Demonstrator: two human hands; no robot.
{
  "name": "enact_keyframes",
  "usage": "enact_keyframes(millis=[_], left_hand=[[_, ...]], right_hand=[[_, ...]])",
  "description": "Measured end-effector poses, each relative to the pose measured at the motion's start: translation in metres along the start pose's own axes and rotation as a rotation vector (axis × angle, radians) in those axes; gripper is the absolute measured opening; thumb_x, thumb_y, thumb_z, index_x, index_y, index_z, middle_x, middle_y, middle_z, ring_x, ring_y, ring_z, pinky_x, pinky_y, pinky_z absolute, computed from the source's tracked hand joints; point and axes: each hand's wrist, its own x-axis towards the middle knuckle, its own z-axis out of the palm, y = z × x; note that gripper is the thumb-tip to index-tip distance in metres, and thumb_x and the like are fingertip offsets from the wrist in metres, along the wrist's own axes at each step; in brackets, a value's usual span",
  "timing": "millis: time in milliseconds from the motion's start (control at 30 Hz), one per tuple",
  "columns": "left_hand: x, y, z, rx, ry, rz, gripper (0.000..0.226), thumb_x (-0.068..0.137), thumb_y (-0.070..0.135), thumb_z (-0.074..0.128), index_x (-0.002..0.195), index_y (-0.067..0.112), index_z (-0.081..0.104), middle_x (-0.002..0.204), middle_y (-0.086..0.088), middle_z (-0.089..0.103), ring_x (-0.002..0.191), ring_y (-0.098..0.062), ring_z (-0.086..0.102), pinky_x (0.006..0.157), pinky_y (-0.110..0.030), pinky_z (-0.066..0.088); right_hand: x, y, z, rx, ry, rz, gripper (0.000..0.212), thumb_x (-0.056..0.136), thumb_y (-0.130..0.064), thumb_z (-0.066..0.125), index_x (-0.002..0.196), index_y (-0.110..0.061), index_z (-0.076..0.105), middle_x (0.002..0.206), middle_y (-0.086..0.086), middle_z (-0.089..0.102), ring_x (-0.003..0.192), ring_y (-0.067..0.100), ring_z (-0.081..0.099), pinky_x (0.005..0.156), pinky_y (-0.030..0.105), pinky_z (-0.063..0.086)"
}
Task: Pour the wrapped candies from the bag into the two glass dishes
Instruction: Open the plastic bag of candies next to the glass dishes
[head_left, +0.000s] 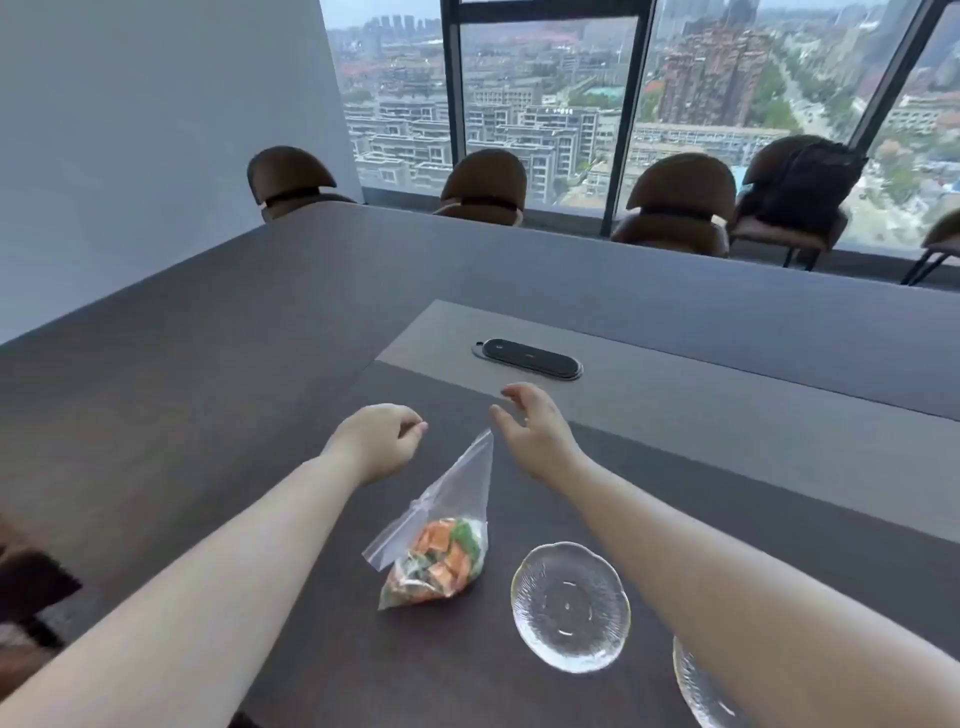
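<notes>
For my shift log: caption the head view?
Both bare hands hover over clear zip bag of candies, empty scalloped glass dishes beside.

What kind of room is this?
Most likely a high-rise office meeting room: a long dark conference table with a built-in socket panel, brown chairs along the far side, and tall windows overlooking a city.

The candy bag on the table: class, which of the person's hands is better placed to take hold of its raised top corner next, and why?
Probably the right hand: its open fingers hover just above the raised corner of the candy bag. The left hand, loosely curled, is farther off to the side. Neither holds anything.
</notes>
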Motion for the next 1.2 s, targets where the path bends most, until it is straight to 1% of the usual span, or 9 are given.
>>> enact_keyframes(millis=[67, 133, 200, 333, 533, 767, 867, 1067, 1200], left_hand=[[-0.007, -0.011, 0.011, -0.062, -0.074, -0.052, 0.024, 0.085, 0.034, 0.053, 0.098, 0.021, 0.07, 0.098, 0.001, 0.072, 0.095, -0.019, 0.062, 0.086, -0.03, 0.048], [-0.016, -0.021, 0.025, -0.117, -0.127, -0.074, 0.02, 0.081, 0.034, 0.059, 0.091, 0.022, 0.072, 0.093, 0.002, 0.073, 0.086, -0.015, 0.062, 0.083, -0.028, 0.048], [-0.02, -0.028, 0.035, -0.165, -0.156, -0.075, 0.018, 0.08, 0.032, 0.062, 0.089, 0.021, 0.073, 0.091, 0.001, 0.073, 0.081, -0.013, 0.061, 0.081, -0.026, 0.048], [-0.02, -0.031, 0.042, -0.279, -0.151, -0.075, 0.018, 0.079, 0.03, 0.065, 0.087, 0.017, 0.075, 0.084, 0.0, 0.074, 0.076, -0.011, 0.064, 0.075, -0.025, 0.05], [-0.022, -0.028, 0.041, -0.396, -0.157, -0.067, 0.013, 0.079, 0.025, 0.066, 0.08, 0.016, 0.075, 0.078, -0.004, 0.075, 0.068, -0.01, 0.063, 0.067, -0.02, 0.049], [-0.022, -0.032, 0.049, -0.359, -0.173, -0.07, 0.008, 0.076, 0.019, 0.067, 0.075, 0.016, 0.074, 0.064, 0.008, 0.069, 0.052, 0.01, 0.056, 0.064, -0.016, 0.045], [-0.023, -0.03, 0.05, -0.358, -0.169, -0.07, 0.009, 0.076, 0.018, 0.066, 0.072, 0.015, 0.073, 0.061, 0.009, 0.067, 0.055, 0.004, 0.058, 0.069, -0.021, 0.048], [-0.019, -0.026, 0.047, -0.186, -0.159, -0.067, 0.014, 0.077, 0.018, 0.057, 0.064, 0.022, 0.058, 0.064, 0.01, 0.059, 0.067, -0.016, 0.056, 0.069, -0.032, 0.047], [-0.012, -0.041, 0.035, -0.03, -0.062, -0.118, 0.013, 0.079, 0.018, 0.049, 0.066, 0.021, 0.049, 0.074, 0.004, 0.057, 0.077, -0.025, 0.055, 0.067, -0.032, 0.042]], right_hand=[[-0.005, 0.011, 0.018, -0.051, 0.002, 0.018, 0.014, 0.089, -0.025, 0.059, 0.095, -0.012, 0.057, 0.098, 0.006, 0.056, 0.09, 0.018, 0.052, 0.082, 0.028, 0.041], [-0.018, 0.019, 0.036, -0.101, -0.083, 0.078, 0.023, 0.088, -0.028, 0.059, 0.07, -0.017, 0.05, 0.071, -0.003, 0.05, 0.075, 0.018, 0.049, 0.068, 0.029, 0.036], [-0.026, 0.026, 0.05, -0.117, -0.164, 0.132, 0.031, 0.088, -0.032, 0.058, 0.066, -0.011, 0.053, 0.062, -0.004, 0.051, 0.071, 0.019, 0.05, 0.064, 0.03, 0.036], [-0.029, 0.027, 0.064, -0.108, -0.23, 0.162, 0.046, 0.087, -0.039, 0.057, 0.078, 0.006, 0.064, 0.083, 0.02, 0.072, 0.07, 0.023, 0.056, 0.07, 0.037, 0.048], [-0.03, 0.024, 0.073, 0.036, -0.279, 0.248, 0.041, 0.088, -0.037, 0.057, 0.083, 0.001, 0.07, 0.08, 0.01, 0.073, 0.068, 0.015, 0.059, 0.071, 0.032, 0.049], [-0.028, 0.024, 0.08, 0.078, -0.259, 0.264, 0.019, 0.083, -0.016, 0.059, 0.071, -0.006, 0.069, 0.07, 0.01, 0.072, 0.061, 0.013, 0.062, 0.07, 0.029, 0.053], [-0.028, 0.022, 0.082, 0.099, -0.248, 0.286, 0.02, 0.081, -0.012, 0.06, 0.061, -0.015, 0.063, 0.063, 0.0, 0.065, 0.055, 0.01, 0.058, 0.063, 0.024, 0.05], [-0.027, 0.024, 0.084, 0.089, -0.168, 0.277, 0.01, 0.073, -0.011, 0.055, 0.064, -0.005, 0.057, 0.066, 0.008, 0.052, 0.061, 0.016, 0.044, 0.056, 0.027, 0.037], [-0.025, 0.036, 0.068, 0.034, -0.114, 0.305, 0.025, 0.074, -0.018, 0.059, 0.056, -0.014, 0.042, 0.059, 0.002, 0.044, 0.056, 0.015, 0.038, 0.053, 0.027, 0.033]])
